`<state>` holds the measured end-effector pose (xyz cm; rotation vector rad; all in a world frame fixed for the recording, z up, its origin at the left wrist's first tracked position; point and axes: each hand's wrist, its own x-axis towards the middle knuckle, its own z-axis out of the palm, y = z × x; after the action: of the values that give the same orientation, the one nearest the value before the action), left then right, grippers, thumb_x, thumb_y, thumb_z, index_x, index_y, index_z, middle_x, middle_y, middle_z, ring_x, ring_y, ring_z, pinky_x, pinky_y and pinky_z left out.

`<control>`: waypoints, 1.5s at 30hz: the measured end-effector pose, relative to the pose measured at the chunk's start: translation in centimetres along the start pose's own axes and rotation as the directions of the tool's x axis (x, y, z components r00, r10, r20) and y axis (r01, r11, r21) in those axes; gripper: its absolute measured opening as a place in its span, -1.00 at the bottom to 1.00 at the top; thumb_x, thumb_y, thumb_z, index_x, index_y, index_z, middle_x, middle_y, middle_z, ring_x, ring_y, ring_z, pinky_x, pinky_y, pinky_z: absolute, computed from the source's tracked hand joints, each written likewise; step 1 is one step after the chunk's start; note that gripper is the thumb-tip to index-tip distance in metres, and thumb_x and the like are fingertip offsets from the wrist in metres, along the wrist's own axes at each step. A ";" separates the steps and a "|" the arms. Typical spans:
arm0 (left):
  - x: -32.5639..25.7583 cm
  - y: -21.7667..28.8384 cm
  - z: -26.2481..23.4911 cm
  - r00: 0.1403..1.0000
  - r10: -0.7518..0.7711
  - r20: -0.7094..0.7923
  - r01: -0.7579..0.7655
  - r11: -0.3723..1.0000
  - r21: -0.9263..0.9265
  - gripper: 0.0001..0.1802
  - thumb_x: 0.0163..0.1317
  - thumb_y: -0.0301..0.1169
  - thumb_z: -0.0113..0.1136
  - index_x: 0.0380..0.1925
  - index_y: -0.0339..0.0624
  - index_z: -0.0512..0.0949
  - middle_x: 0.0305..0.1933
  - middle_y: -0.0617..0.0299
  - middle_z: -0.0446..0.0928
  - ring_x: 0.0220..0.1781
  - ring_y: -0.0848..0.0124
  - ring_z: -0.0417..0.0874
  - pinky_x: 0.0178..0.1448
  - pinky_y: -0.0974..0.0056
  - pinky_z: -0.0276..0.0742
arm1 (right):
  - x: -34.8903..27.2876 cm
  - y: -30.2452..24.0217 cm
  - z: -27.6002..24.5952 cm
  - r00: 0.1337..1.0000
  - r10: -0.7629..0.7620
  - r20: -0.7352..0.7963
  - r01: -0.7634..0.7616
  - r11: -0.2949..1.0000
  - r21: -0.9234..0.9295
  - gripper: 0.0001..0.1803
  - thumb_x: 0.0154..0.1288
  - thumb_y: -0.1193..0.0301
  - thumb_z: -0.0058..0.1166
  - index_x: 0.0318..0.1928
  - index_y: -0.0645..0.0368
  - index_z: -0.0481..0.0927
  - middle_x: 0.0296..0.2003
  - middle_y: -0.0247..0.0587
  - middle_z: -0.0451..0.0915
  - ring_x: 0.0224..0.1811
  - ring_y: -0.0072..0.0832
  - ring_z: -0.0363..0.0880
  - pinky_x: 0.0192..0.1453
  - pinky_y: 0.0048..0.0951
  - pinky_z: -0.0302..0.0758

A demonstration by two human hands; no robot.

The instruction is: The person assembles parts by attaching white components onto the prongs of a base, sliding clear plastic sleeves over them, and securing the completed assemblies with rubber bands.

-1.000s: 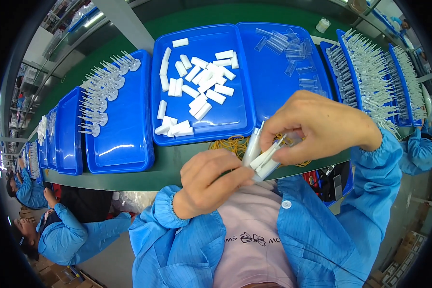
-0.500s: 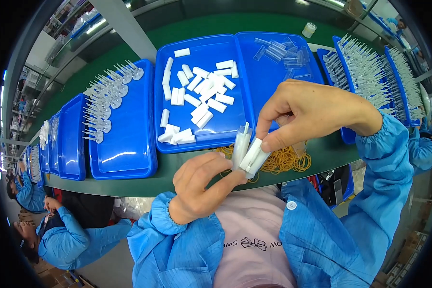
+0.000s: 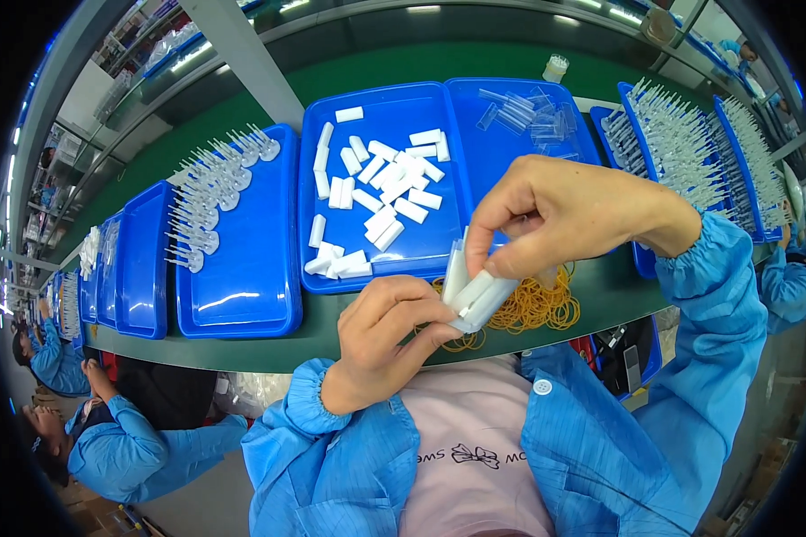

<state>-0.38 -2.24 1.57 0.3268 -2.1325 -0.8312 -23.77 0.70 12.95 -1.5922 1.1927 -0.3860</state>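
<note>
Two hands work close together over the table edge: the left hand [image 3: 381,345] is closed around a small bundle of white plastic pieces [image 3: 473,295], while the right hand [image 3: 560,210] pinches the bundle's top (fingers curled, not spread). Just beyond the hands lie yellow rubber bands [image 3: 537,306]. Loose gripping could let pieces slip and scatter.

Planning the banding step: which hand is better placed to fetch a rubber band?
Right. The right hand hovers directly above the rubber bands, pinching only the bundle's top; the left hand grips it from below.
</note>
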 end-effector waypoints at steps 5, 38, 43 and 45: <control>0.1 0.1 -0.1 0.997 -0.077 -0.017 0.075 0.993 -0.092 -0.74 -0.15 -0.50 0.48 -0.38 -0.19 0.64 -0.29 0.19 0.58 -0.30 0.31 0.61 -0.26 0.30 0.53 | -0.5 -0.1 0.6 0.996 -0.089 0.008 0.087 0.944 -0.318 -0.74 0.04 0.37 0.17 -0.24 0.20 0.68 -0.59 -0.26 0.51 -0.50 -0.45 0.48 -0.38 -0.40 0.38; 0.7 -1.3 0.7 0.951 0.303 0.062 -0.303 0.953 -0.014 -0.19 -0.22 -0.52 0.47 0.15 -0.18 0.38 0.06 0.01 0.55 -0.05 0.13 0.60 -0.01 0.12 0.53 | 0.2 1.7 1.2 0.988 -0.040 -0.149 0.007 0.977 -0.212 -0.66 0.12 0.27 0.26 -0.16 0.21 0.57 -0.55 -0.34 0.44 -0.51 -0.54 0.40 -0.44 -0.47 0.31; -0.3 -1.4 1.0 0.979 0.192 -0.062 -0.201 0.952 -0.229 -0.10 -0.19 -0.49 0.51 0.23 -0.21 0.27 0.04 -0.04 0.55 0.07 0.03 0.60 0.12 0.00 0.47 | -0.2 3.6 0.7 0.903 -0.106 -0.417 0.194 0.965 0.174 -0.77 0.26 0.36 0.23 -0.18 0.24 0.57 -0.50 -0.49 0.47 -0.46 -0.79 0.36 -0.42 -0.70 0.28; -0.5 -1.3 0.6 0.984 0.172 -0.048 -0.178 0.965 -0.194 -0.09 -0.17 -0.48 0.50 0.25 -0.21 0.26 0.05 -0.04 0.57 0.09 0.04 0.61 0.20 -0.05 0.39 | -0.1 3.8 1.3 0.837 -0.067 -0.543 0.262 0.921 0.290 -0.76 0.29 0.33 0.22 -0.17 0.23 0.58 -0.46 -0.48 0.51 -0.43 -0.80 0.40 -0.38 -0.72 0.31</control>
<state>-0.58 -2.70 0.15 0.0457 -1.9969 -0.9193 -24.72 1.71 9.23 -1.3062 1.2927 -1.1509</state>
